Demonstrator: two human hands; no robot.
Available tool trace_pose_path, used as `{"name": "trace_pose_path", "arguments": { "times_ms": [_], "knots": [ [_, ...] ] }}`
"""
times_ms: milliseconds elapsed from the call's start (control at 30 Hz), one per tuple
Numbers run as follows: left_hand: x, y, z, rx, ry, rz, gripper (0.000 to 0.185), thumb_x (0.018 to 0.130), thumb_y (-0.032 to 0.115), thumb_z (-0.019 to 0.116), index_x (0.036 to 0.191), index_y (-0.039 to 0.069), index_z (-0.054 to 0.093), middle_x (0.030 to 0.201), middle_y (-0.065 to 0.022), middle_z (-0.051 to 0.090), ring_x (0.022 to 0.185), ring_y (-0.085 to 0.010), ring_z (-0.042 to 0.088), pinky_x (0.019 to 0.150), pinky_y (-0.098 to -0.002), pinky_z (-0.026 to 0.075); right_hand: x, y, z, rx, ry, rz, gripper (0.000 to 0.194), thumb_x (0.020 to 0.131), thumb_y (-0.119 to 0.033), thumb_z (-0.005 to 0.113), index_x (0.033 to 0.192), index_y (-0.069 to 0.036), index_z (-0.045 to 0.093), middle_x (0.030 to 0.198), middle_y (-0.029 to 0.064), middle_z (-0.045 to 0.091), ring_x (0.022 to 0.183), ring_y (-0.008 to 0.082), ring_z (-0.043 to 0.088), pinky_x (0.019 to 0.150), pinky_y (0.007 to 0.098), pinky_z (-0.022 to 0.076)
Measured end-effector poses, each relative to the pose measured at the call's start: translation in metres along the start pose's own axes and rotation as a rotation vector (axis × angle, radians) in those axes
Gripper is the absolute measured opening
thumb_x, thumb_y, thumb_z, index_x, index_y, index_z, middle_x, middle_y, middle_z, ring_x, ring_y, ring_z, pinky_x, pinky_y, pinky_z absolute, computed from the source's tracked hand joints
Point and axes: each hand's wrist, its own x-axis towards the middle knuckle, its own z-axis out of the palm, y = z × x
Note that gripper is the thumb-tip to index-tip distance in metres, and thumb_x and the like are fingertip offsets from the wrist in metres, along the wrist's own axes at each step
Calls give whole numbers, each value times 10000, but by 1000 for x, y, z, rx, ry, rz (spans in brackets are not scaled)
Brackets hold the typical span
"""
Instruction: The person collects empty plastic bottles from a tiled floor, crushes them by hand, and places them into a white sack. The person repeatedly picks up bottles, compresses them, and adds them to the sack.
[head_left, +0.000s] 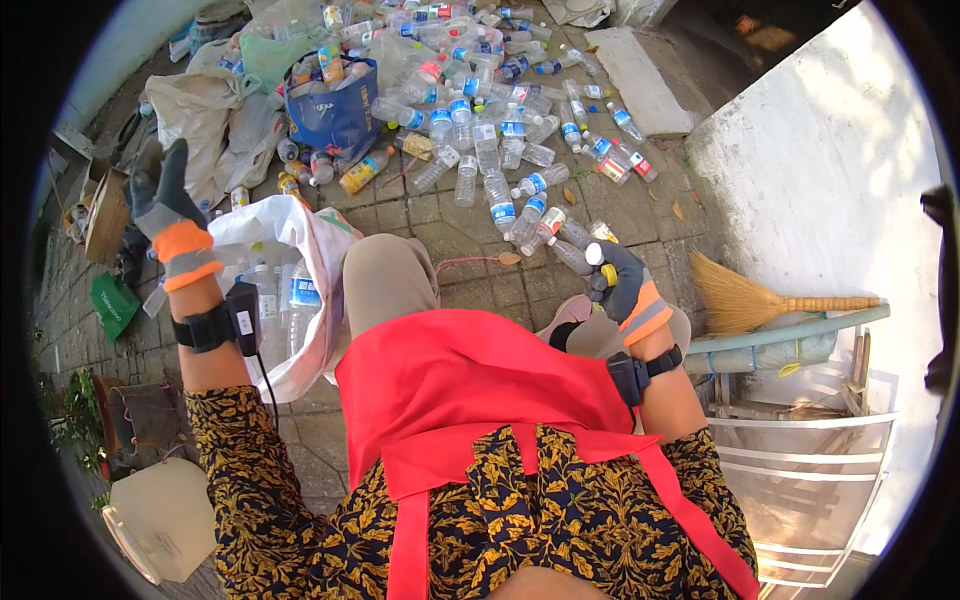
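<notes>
My left hand (166, 187), in a grey and orange work glove, is raised with its fingers apart and nothing visible in it. It is above the far left side of an open white sack (289, 214). Inside the sack stand clear plastic bottles (304, 296), one with a blue label. My right hand (626, 285), gloved alike, has its fingers curled around a white bottle cap (594, 253) and a yellow bottle cap (609, 275). Whether bottles hang below these caps cannot be seen. Several plastic bottles (545, 229) lie on the paving just beyond this hand.
Many plastic bottles (469, 90) are heaped ahead. A blue bag (326, 120) full of bottles and pale plastic bags (195, 124) stand at the left. To the right are a straw broom (739, 296), a white wall (817, 142) and a white metal rack (810, 450).
</notes>
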Motion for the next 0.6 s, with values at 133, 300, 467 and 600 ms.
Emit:
{"name": "trace_pose_path", "arguments": {
  "times_ms": [133,300,467,600],
  "knots": [
    [-122,16,148,-191,-287,-290,352,777,105,742,1108,19,659,1058,-69,646,985,-169,586,879,-293,451,62,25,-41,63,1,199,195,929,-258,564,978,-71,588,835,87,618,573,92,496,502,242,424],
    [-196,-9,274,-320,-342,-710,355,792,163,729,1118,50,644,1015,-38,646,885,-135,608,759,-264,481,157,99,-91,67,291,454,281,931,-243,576,1163,-85,552,874,164,627,597,218,558,466,323,462],
    [-232,-41,292,-187,-317,-1061,387,856,228,643,1181,23,595,1067,-70,638,968,-199,623,842,-316,492,216,186,-144,-35,370,587,296,930,-263,586,1138,-53,563,816,116,594,602,243,549,499,378,465],
    [-230,-34,299,-357,-305,-1262,415,878,245,614,1207,-3,571,1103,-123,643,974,-256,638,870,-367,476,253,259,-189,148,408,776,377,918,-266,608,1223,-53,548,886,123,616,654,253,583,556,399,497]
  ]
}}
